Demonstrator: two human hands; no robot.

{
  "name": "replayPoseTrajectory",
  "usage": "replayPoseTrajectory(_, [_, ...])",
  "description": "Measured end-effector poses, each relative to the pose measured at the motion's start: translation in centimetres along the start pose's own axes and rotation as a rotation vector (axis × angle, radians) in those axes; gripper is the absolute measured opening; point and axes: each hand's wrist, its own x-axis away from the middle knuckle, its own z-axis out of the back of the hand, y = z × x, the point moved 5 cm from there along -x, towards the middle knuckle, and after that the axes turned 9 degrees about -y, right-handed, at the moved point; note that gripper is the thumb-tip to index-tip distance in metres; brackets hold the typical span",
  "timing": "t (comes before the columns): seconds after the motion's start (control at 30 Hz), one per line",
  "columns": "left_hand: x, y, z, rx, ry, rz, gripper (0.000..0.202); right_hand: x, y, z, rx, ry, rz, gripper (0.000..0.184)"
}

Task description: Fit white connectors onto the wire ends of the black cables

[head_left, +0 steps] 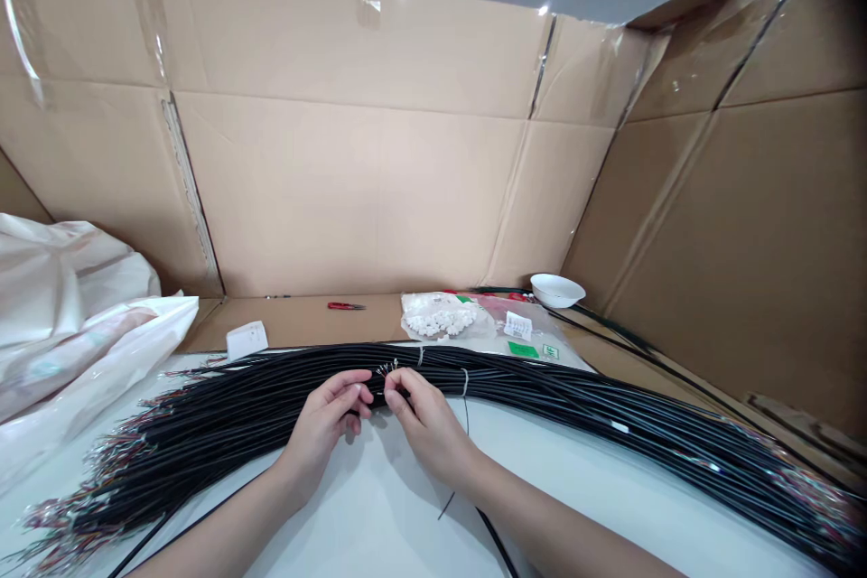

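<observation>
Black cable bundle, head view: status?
Left hand and right hand pinching one thin cable end, fine wires showing at the tips. Black cable bundle lying across the white table under them. Plastic bag of white parts behind it.

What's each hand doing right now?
Left hand: closed, fingers on the black cable bundle.
Right hand: closed, pinching a cable end with thin bared wires.

The person's left hand, right hand and forearms are bare and slender, with short fingernails.
</observation>
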Motion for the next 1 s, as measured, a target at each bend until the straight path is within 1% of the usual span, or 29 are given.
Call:
replayPoseTrajectory(0.13, [0.2, -0.2, -0.6, 0.068, -0.048, 0.043, 0.016, -0.1, 0.4, 0.1, -0.015, 0.018, -0.048, 0.014])
replayPoseTrajectory(0.3, [0.1, -0.5, -0.4, 0.117, -0.048, 0.08, 0.015, -0.2, 0.9, -0.3, -0.09, -0.014, -0.106, 0.013])
replayPoseTrajectory(0.57, [0.2, -1.0, -0.4, 0.147, -0.057, 0.083, 0.015, -0.3, 1.2, -0.5, -0.148, -0.053, -0.173, 0.014])
replayPoseTrajectory(0.67, [0.2, -1.2, -0.7, 0.17, -0.09, 0.106, 0.015, -0.3, 0.7, -0.4, -0.109, -0.054, -0.162, 0.015])
replayPoseTrajectory(0.77, [0.3, -1.2, -0.8, 0.177, -0.104, 0.124, 0.016, 0.0, -0.1, -0.3, -0.032, -0.057, -0.12, 0.015])
replayPoseTrajectory(1.0, [0.3, -1.3, -0.4, 0.17, -0.056, 0.128, 0.019, 0.5, -0.7, -0.3, 0.168, -0.061, -0.081, 0.014])
